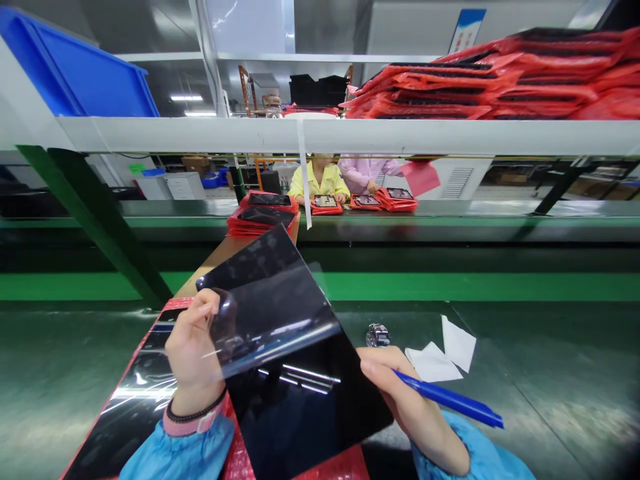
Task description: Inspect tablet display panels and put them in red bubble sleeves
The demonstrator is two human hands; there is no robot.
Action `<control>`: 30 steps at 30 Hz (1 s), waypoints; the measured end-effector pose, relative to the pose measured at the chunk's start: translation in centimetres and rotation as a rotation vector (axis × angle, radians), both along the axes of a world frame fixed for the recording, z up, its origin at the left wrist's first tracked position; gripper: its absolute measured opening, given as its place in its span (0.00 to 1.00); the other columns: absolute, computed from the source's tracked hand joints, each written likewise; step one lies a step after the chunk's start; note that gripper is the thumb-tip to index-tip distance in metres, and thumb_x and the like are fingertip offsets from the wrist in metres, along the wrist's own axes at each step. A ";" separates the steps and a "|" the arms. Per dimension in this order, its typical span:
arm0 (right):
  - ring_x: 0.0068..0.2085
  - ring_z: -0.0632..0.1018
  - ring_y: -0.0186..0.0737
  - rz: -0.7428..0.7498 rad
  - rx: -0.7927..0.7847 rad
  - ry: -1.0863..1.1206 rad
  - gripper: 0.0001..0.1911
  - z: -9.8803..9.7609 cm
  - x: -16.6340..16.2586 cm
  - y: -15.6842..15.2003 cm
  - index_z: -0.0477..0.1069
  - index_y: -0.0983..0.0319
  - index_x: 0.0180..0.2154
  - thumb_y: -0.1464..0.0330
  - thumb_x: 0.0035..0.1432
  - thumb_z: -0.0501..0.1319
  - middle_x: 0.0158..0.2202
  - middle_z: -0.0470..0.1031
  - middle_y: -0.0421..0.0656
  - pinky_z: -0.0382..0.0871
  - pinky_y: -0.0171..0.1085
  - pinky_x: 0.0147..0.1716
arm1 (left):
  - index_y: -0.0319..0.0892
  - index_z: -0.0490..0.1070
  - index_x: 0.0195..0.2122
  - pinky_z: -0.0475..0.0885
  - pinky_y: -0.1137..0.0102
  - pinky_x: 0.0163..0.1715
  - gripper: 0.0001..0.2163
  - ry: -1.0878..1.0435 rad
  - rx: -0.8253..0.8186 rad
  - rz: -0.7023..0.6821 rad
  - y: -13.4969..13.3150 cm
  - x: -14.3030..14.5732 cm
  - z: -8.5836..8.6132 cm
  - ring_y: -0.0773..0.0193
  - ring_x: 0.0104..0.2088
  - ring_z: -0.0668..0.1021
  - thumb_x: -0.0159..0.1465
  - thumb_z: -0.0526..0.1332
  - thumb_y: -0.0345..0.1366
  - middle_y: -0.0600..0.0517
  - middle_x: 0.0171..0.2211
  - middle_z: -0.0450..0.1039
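A glossy black screen panel [310, 393] is tilted up in front of me. My right hand [400, 387] grips its right edge between thumb and fingers, with a blue pen [450, 397] tucked in the same hand. A clear plastic film [273, 313] lies folded back over the panel's upper part, its lower edge curling away from the glass. My left hand [195, 340] is closed in a pinch on the film's left side. Below my left arm, another black panel [135, 387] rests on red wrap [345, 463] over the green workbench.
White paper pieces [457, 343] and a small metal tally counter [378, 335] lie on the bench at right. Stacked red-wrapped panels [263, 215] stand beyond. Overhead, a white shelf [350, 137] carries a blue bin [90, 70] and red-bagged panels [500, 87]. Two co-workers sit opposite.
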State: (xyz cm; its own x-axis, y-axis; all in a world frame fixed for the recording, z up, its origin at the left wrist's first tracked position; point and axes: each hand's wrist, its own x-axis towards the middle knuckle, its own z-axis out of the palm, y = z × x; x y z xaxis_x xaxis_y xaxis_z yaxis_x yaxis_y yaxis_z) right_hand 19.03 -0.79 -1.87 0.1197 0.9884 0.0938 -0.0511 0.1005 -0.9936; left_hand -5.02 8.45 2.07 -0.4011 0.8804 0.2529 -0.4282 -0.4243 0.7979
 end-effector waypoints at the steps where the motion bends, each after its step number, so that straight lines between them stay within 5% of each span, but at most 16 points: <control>1: 0.40 0.77 0.52 -0.014 -0.002 -0.007 0.17 0.1 0.0 0.1 0.81 0.59 0.30 0.52 0.51 0.66 0.33 0.79 0.45 0.69 0.48 0.45 | 0.43 0.63 0.17 0.60 0.70 0.21 0.08 0.012 -0.023 -0.062 -0.4 0.2 0.2 0.66 0.21 0.64 0.49 0.61 0.35 0.55 0.19 0.59; 5: 0.40 0.76 0.50 0.001 0.051 -0.004 0.18 1.4 -0.2 0.3 0.81 0.57 0.32 0.51 0.53 0.64 0.34 0.79 0.44 0.69 0.46 0.45 | 0.43 0.64 0.16 0.59 0.69 0.22 0.08 0.088 -0.034 -0.174 -1.7 1.3 0.6 0.65 0.22 0.64 0.48 0.61 0.38 0.53 0.19 0.60; 11: 0.37 0.76 0.43 0.288 0.187 -0.106 0.12 4.3 -0.9 0.5 0.79 0.56 0.42 0.60 0.61 0.60 0.33 0.78 0.40 0.70 0.38 0.38 | 0.42 0.68 0.15 0.59 0.67 0.26 0.13 0.151 0.007 -0.154 -2.0 2.0 -0.1 0.61 0.26 0.67 0.53 0.58 0.43 0.49 0.21 0.65; 18: 0.31 0.73 0.35 0.319 0.182 -0.084 0.07 3.5 -1.2 0.4 0.76 0.58 0.38 0.65 0.55 0.66 0.30 0.74 0.36 0.69 0.31 0.32 | 0.43 0.68 0.14 0.60 0.67 0.24 0.11 0.149 0.014 -0.134 -2.3 2.2 0.4 0.60 0.26 0.68 0.50 0.59 0.42 0.50 0.20 0.63; 23: 0.37 0.78 0.39 0.359 0.204 -0.075 0.18 2.9 -1.0 0.4 0.72 0.55 0.48 0.66 0.54 0.67 0.37 0.78 0.37 0.73 0.33 0.38 | 0.42 0.68 0.13 0.59 0.69 0.23 0.10 0.160 0.021 -0.129 -2.3 2.1 0.3 0.61 0.26 0.69 0.48 0.60 0.40 0.51 0.18 0.65; 26: 0.48 0.78 0.44 0.293 0.319 -0.189 0.32 2.3 -0.8 0.3 0.62 0.50 0.58 0.67 0.53 0.69 0.50 0.76 0.40 0.73 0.40 0.49 | 0.42 0.69 0.13 0.59 0.69 0.23 0.10 0.207 0.104 -0.134 -2.2 1.8 -0.2 0.63 0.23 0.68 0.50 0.59 0.39 0.52 0.17 0.65; 30: 0.67 0.58 0.47 0.137 0.644 -0.523 0.50 1.4 -0.6 0.3 0.35 0.55 0.68 0.67 0.56 0.67 0.71 0.43 0.46 0.57 0.43 0.63 | 0.43 0.70 0.15 0.60 0.69 0.21 0.11 0.294 0.226 -0.156 -2.1 1.6 -0.7 0.63 0.21 0.69 0.52 0.57 0.37 0.52 0.17 0.69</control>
